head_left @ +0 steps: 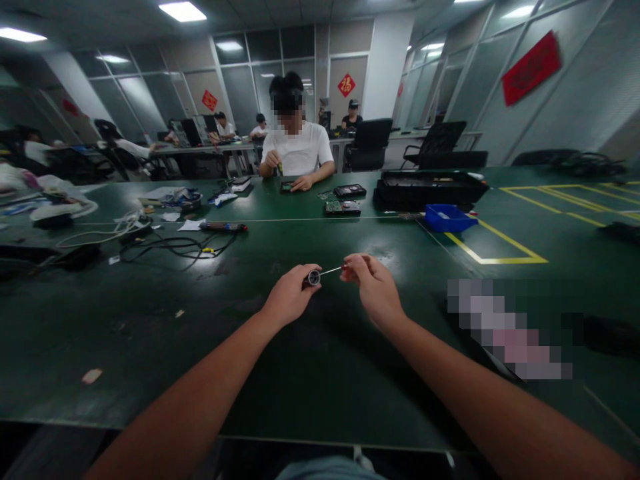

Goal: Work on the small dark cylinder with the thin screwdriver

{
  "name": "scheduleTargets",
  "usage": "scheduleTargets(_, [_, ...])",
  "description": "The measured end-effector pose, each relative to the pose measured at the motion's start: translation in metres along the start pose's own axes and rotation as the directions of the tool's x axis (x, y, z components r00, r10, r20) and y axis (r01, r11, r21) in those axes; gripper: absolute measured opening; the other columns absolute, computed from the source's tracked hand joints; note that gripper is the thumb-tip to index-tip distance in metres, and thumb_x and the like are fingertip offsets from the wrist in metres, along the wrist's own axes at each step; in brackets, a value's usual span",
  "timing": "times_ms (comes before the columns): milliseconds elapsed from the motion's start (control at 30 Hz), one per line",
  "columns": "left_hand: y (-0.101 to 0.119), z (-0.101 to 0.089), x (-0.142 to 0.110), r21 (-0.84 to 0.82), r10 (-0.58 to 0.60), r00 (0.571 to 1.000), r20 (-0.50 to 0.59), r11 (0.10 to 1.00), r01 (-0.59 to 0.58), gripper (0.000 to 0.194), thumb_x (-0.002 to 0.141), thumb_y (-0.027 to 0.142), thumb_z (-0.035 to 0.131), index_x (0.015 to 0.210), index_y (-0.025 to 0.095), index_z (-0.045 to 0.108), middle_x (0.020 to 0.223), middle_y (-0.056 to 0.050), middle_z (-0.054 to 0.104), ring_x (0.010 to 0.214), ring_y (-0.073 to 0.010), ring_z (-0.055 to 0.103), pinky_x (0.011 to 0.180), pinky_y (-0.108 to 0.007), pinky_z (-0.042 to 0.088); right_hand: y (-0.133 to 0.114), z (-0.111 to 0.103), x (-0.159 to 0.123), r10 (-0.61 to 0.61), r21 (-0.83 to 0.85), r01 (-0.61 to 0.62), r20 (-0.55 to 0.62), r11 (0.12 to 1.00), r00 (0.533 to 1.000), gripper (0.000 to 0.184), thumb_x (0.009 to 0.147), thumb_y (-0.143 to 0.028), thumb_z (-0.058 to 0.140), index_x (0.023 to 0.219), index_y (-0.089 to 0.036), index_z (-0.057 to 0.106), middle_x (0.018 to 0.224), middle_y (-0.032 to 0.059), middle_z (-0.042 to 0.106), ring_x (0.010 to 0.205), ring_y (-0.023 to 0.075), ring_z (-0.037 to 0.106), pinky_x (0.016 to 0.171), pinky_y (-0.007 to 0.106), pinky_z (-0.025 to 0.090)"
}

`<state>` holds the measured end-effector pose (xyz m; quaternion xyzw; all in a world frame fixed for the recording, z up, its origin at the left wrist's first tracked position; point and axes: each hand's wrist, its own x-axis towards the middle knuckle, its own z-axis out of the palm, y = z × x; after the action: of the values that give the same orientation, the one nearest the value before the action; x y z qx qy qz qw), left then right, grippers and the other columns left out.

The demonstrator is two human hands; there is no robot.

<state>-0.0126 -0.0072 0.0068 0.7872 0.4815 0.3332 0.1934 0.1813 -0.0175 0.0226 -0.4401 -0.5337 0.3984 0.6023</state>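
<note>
Lit ceiling panels (183,11) shine over glass partitions (299,43) and a white pillar (389,67); black chairs (370,143) stand beyond the green surface (165,300).

Left hand (291,293) and right hand (374,287) seen bare, both forearms (200,390) also left uncovered, a muted grey-blue garment (327,469) partly glimpsed low between them

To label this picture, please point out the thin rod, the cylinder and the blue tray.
Thin rod (331,271): head view, shaft middle.
Cylinder (314,278): head view, near end.
Blue tray (443,225): head view, front wall.
</note>
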Motion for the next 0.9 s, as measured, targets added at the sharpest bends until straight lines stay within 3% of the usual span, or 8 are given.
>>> scheduleTargets(100, [0.002, -0.001, -0.001, 0.033, 0.002, 0.999, 0.035, 0.999, -0.003, 0.035, 0.089, 0.02, 0.062, 0.123, 0.026, 0.063, 0.116, -0.004, 0.067, 0.105, -0.0209, 0.063, 0.093, -0.035, 0.049, 0.006, -0.005, 0.009, 0.153, 0.086, -0.15, -0.038, 0.985, 0.987, 0.031, 0.089, -0.049, 0.056, 0.085, -0.019, 0.062, 0.075, 0.0025, 0.062, 0.064, 0.0152, 0.06, 0.064, 0.033, 0.055])
scheduleTargets(167, [0.001, 0.0, -0.001, 0.062, -0.045, 0.998, 0.054, 0.997, 0.041, 0.035, 0.089, 0.02, 0.062, 0.124, 0.027, 0.063, 0.115, -0.004, 0.068, 0.103, -0.0218, 0.064, 0.093, -0.036, 0.049, 0.007, -0.008, 0.011, 0.166, 0.044, -0.164, -0.06, 0.986, 0.984, 0.032, 0.09, -0.049, 0.056, 0.082, -0.019, 0.06, 0.072, 0.0013, 0.06, 0.06, 0.014, 0.057, 0.059, 0.031, 0.053])
scheduleTargets(367, [-0.002, 0.002, 0.0, 0.064, -0.079, 0.994, 0.068, 0.995, 0.075, 0.035, 0.088, 0.023, 0.065, 0.123, 0.028, 0.063, 0.113, -0.004, 0.068, 0.102, -0.0219, 0.064, 0.093, -0.037, 0.049, 0.002, -0.007, 0.003, -0.06, -0.119, 0.052, -0.059, 0.991, 0.996, 0.031, 0.096, -0.048, 0.051, 0.092, -0.019, 0.061, 0.077, 0.0017, 0.063, 0.067, 0.0153, 0.06, 0.065, 0.031, 0.049])
scheduleTargets(667, [0.0, 0.002, -0.001, 0.113, -0.067, 0.994, 0.084, 0.992, 0.057, 0.035, 0.087, 0.024, 0.065, 0.122, 0.03, 0.065, 0.111, -0.004, 0.068, 0.098, -0.0227, 0.064, 0.089, -0.036, 0.05, -0.01, -0.006, -0.004, -0.174, -0.297, 0.171, 0.016, 0.939, 0.985, 0.026, 0.1, -0.042, 0.045, 0.092, -0.021, 0.059, 0.074, 0.0004, 0.06, 0.068, 0.0159, 0.058, 0.067, 0.031, 0.044])
scheduleTargets(900, [-0.001, 0.001, -0.001, 0.132, -0.079, 0.994, 0.075, 0.989, 0.069, 0.038, 0.088, 0.021, 0.064, 0.125, 0.029, 0.064, 0.116, -0.005, 0.068, 0.104, -0.0238, 0.064, 0.092, -0.038, 0.05, -0.013, -0.008, -0.005, -0.207, -0.436, 0.184, -0.006, 0.881, 0.978, 0.027, 0.1, -0.04, 0.044, 0.088, -0.021, 0.058, 0.075, 0.0017, 0.062, 0.067, 0.0166, 0.057, 0.065, 0.031, 0.041])
